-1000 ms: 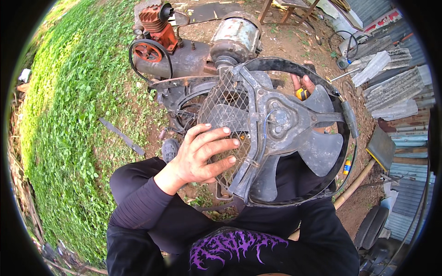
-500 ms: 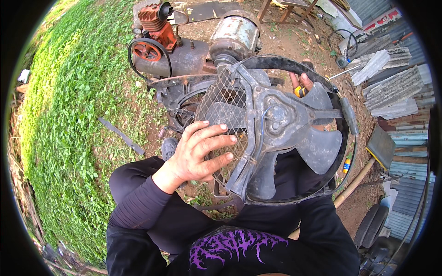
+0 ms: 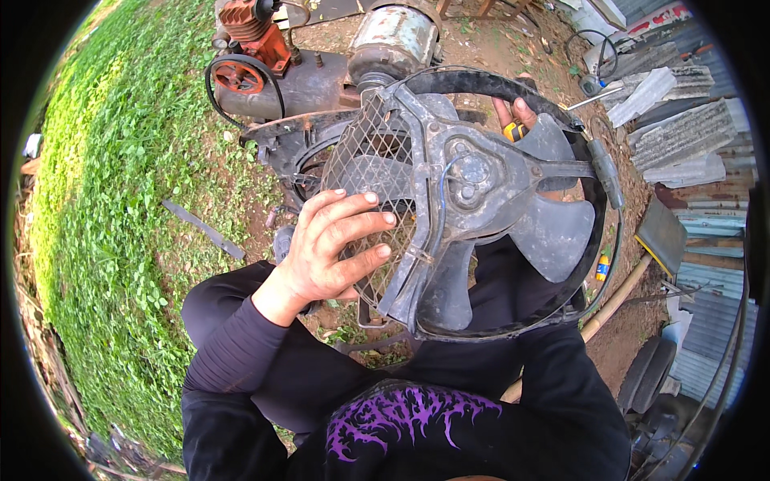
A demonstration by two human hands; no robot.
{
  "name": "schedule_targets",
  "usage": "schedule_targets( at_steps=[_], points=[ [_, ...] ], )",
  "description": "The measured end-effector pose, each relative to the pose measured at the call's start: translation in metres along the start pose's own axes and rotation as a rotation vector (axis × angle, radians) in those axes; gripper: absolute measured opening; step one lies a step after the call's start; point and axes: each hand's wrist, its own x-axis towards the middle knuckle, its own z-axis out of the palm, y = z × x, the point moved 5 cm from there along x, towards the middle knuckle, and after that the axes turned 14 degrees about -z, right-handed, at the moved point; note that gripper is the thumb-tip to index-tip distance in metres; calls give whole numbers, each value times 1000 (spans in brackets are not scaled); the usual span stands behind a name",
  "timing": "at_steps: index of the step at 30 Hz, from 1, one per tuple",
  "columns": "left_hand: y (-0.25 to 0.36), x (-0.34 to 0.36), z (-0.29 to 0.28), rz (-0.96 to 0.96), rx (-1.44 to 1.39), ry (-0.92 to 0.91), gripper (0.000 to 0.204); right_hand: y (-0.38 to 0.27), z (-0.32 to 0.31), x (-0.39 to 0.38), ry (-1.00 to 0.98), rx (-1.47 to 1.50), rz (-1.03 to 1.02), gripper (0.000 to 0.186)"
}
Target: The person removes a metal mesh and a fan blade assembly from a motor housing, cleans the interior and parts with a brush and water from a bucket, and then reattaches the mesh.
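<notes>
A black radiator fan assembly [image 3: 473,172] with several grey blades [image 3: 553,232] lies tilted over my lap. Rusty wire mesh [image 3: 377,172] covers its left side. Across that mesh, my left hand [image 3: 333,244] rests with fingers spread; its thumb is mostly hidden. Behind the far right rim, my right hand [image 3: 513,116] is closed on the yellow-and-black handle of a screwdriver [image 3: 516,131]. A thin metal shaft sticks out beyond the rim, in line with the handle. A second dark fan shroud [image 3: 297,152] lies on the ground beyond, partly covered by the mesh.
An orange-headed air compressor [image 3: 281,84] with a rusty tank and a motor [image 3: 393,40] stand at the far side. A flat grey strip [image 3: 203,228] lies left by the grass. At right are a bamboo pole [image 3: 613,298], a small yellow-and-blue bottle [image 3: 602,268], roofing scraps [image 3: 682,128] and tyres [image 3: 646,373].
The whole scene has shifted slightly up and left in view. My hands keep their places on the mesh and the screwdriver handle; the fan stays in my lap.
</notes>
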Motion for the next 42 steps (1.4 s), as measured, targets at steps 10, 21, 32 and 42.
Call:
schedule_targets(
  at_steps=[10, 21, 32, 42],
  points=[
    [-3, -1, -2, -24, 6, -6, 36, -12, 12, -5, 69, 15, -36, 32],
    [0, -3, -3, -41, 22, 4, 36, -17, 20, -13, -24, -23, -148, 28],
    [-30, 1, 5, -430, 76, 238, 71, -9, -1, 5, 148, -3, -125, 22],
    [-54, -11, 30, -938, -849, -273, 66, -10, -3, 11, 9, -40, -252, 22]
  ],
)
